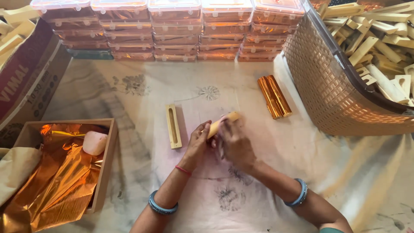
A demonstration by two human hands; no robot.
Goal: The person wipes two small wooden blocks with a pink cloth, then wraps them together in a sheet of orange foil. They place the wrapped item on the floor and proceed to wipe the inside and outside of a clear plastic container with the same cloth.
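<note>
While both hands close on it, left hand (199, 140) at nine o'clock and right hand (233, 142) at three, the slim wooden block (221, 123) at table centre appears light, rigid, best pinched along its long edges.

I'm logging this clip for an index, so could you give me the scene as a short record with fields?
left hand: grips the near end of the wooden stick
right hand: pressed on the same wooden stick
beside the hands: slotted wooden piece lying flat on the cloth
right of the hands: two copper foil-wrapped sticks, side by side
left: wooden tray holding copper foil sheet and a white block
back: stacked clear boxes
right: woven basket of bare wooden pieces
</note>
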